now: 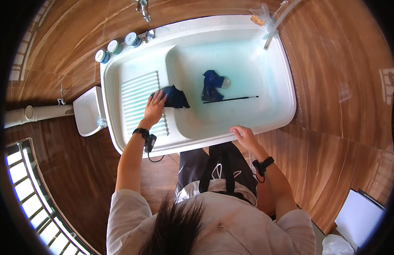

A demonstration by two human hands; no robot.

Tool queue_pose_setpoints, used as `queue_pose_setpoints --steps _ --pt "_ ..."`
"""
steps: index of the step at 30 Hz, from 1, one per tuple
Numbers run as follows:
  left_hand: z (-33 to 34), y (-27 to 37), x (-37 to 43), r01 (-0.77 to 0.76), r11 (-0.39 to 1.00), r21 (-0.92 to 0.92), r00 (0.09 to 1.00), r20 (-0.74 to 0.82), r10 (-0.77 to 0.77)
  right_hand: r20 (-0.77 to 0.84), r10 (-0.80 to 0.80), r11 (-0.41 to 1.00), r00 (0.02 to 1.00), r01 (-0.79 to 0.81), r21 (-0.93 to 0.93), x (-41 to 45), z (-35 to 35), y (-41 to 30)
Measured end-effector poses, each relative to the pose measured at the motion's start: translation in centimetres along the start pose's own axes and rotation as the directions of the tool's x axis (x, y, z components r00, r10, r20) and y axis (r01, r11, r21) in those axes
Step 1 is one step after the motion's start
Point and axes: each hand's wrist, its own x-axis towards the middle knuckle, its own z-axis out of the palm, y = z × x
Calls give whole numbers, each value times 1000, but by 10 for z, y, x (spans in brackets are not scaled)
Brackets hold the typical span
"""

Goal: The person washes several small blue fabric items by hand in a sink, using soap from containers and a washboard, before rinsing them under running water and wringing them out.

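My left hand lies over the left end of a dark blue cloth, holding it down where the ridged washboard meets the basin. The cloth's free end reaches right, over the basin's edge. At the front rim of the white laundry sink is my right hand, fingers loosely curled; no object shows in it, and whether it grips the rim is unclear. A second dark blue cloth sits in the bluish water. Just in front of it is a thin black paintbrush-like stick.
Several lidded jars line the back left rim near a small tap. Another tap projects from the wall. A translucent hose and plastic bag hang at the back right corner. A small white basin adjoins the left side.
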Motion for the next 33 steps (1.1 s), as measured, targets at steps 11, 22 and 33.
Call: queue_pose_setpoints --steps 11,22,33 --pt "5 32 -119 -91 841 -533 996 -64 67 445 -77 975 892 161 -155 76 99 -64" --pt "-13 41 -124 161 369 -915 973 84 -214 129 -268 949 955 284 -137 94 171 -95" --pt "-19 128 5 448 -819 -358 798 574 185 -12 174 490 985 -76 868 76 85 -123"
